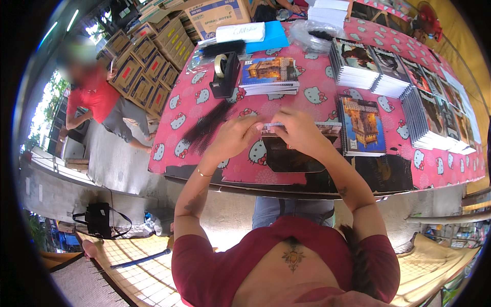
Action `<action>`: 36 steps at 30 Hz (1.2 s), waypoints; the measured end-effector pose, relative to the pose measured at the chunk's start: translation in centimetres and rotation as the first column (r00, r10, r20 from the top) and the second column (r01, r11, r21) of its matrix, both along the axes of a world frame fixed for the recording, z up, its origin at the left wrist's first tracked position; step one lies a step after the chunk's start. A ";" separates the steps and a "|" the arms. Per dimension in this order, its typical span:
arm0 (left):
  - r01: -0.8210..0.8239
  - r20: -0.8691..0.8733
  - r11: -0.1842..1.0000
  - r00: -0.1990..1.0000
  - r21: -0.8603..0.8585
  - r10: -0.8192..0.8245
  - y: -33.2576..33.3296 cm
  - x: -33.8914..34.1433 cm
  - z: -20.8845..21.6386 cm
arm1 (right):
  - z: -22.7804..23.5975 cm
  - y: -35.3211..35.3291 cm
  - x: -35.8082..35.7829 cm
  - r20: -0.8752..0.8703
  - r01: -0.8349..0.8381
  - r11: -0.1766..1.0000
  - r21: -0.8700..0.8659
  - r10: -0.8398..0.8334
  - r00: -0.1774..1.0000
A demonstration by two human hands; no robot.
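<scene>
A notebook with a dark cover lies at the table's near edge, its pale punched edge on the far side. My left hand is closed at the left end of that edge, fingertips pinched together. My right hand is closed over the same edge just beside it, thumb and fingers gripping the pages. Whether a thin coil is between my fingers is too small to tell. Left of my left hand lies a bunch of black spiral binding coils. Right of my right hand is a bound notebook stack with a blue-and-gold cover.
A black tape dispenser and a notebook pile stand beyond my hands. Stacks of spiral notebooks fill the right side of the pink patterned table. Cardboard boxes and a person in red are at left.
</scene>
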State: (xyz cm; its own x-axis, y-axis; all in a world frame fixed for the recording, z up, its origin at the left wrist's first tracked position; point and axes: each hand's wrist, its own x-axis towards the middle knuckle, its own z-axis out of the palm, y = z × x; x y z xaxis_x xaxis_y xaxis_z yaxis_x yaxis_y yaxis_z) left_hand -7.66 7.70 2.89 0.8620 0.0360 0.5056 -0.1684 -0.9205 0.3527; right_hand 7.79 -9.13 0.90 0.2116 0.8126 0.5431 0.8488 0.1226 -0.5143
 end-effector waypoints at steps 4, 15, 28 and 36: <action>-0.070 -0.036 0.989 0.997 -0.129 0.066 -1.7 0.1 0.0 | 0.2 -0.5 0.3 0.122 0.033 0.999 -0.012 -0.032 0.992; -0.080 -0.026 0.990 0.996 0.121 0.083 -0.7 1.0 -0.7 | 0.4 -2.1 0.6 0.120 0.138 0.983 -0.125 -0.123 0.985; -0.525 0.159 0.723 0.843 0.450 0.513 -5.3 2.8 -4.0 | 0.5 -2.6 1.0 0.125 0.120 0.985 -0.126 -0.104 0.987; -0.449 0.120 0.782 0.888 0.432 0.444 -6.2 3.2 -4.1 | 1.5 -6.0 2.0 0.224 0.219 0.954 -0.206 -0.172 0.959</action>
State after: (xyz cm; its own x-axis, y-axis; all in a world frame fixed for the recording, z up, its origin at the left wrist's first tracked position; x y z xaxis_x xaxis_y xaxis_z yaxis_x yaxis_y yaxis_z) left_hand -4.47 1.52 -1.17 0.7988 0.1901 0.5708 0.2987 -0.9489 -0.1020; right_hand 9.80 -15.15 2.41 0.2843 0.8726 0.3971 0.9327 -0.1558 -0.3253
